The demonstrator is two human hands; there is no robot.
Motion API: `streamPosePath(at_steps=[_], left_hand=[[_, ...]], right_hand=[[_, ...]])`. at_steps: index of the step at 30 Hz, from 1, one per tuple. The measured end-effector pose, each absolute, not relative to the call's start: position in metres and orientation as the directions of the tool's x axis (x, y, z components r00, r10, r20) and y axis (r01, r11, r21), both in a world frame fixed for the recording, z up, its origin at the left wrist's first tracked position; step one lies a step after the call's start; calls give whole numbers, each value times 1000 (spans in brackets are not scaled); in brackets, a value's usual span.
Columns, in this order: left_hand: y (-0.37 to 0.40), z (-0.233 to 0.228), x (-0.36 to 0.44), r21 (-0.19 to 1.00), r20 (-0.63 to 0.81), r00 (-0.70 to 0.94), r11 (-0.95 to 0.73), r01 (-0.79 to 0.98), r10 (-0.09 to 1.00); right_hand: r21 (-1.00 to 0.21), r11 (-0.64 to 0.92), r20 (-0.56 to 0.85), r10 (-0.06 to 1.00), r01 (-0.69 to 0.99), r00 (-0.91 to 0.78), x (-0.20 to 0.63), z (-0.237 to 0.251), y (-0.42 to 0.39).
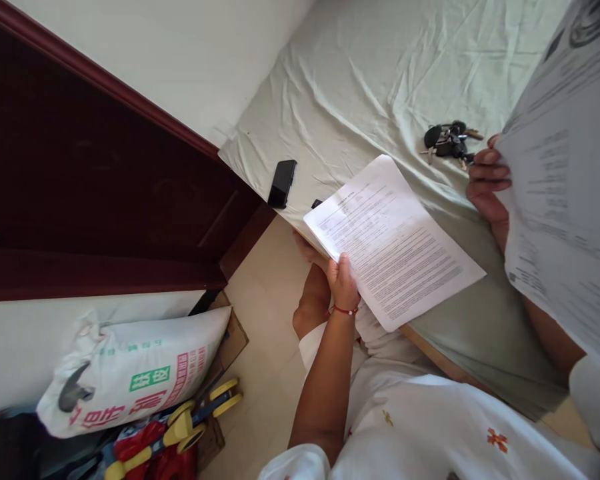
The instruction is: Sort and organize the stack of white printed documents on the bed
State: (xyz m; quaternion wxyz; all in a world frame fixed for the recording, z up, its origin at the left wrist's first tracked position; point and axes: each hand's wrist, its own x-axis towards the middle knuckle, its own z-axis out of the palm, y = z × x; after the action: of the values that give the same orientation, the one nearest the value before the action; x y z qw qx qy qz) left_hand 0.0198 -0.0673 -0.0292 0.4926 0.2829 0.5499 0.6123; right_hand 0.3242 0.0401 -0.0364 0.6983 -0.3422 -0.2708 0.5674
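My left hand [343, 285], with a red cord bracelet at the wrist, grips the left edge of a stack of printed sheets [395, 247]. The thumb lies on top and the fingers are beneath, out of sight. The stack sits tilted over my lap and the edge of the bed. At the right, my right hand [489, 179] pinches the edge of another printed sheet [570, 180], raised close to the camera and running out of view. Part of that hand is hidden behind the paper.
A bunch of keys [449, 141] and a black phone [282, 183] lie on the pale bedsheet [350, 87]. A small dark object [317, 203] shows behind the stack. On the left are a dark red door [105, 167], a white printed sack [145, 360] and a wheeled toy [180, 427].
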Motion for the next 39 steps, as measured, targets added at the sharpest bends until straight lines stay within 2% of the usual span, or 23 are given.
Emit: streamPosePath(at_steps=[5, 13, 32, 36, 39], left_hand=[[-67, -31, 18, 968, -165, -361, 80, -237, 918], [-68, -40, 14, 983, -144, -369, 89, -162, 918], [-68, -40, 15, 984, -88, -344, 27, -178, 935], [-68, -40, 15, 984, -99, -340, 42, -171, 935], [-68, -39, 15, 985, -97, -327, 44, -166, 940]], right_hand=[[-730, 114, -39, 977, -674, 208, 319, -26, 34], [-780, 92, -46, 978, -619, 204, 317, -16, 29], [-776, 55, 23, 998, -629, 58, 322, -11, 27], [-893, 51, -32, 984, -446, 176, 325, -21, 29], [-962, -45, -137, 932, -269, 336, 320, -20, 30]])
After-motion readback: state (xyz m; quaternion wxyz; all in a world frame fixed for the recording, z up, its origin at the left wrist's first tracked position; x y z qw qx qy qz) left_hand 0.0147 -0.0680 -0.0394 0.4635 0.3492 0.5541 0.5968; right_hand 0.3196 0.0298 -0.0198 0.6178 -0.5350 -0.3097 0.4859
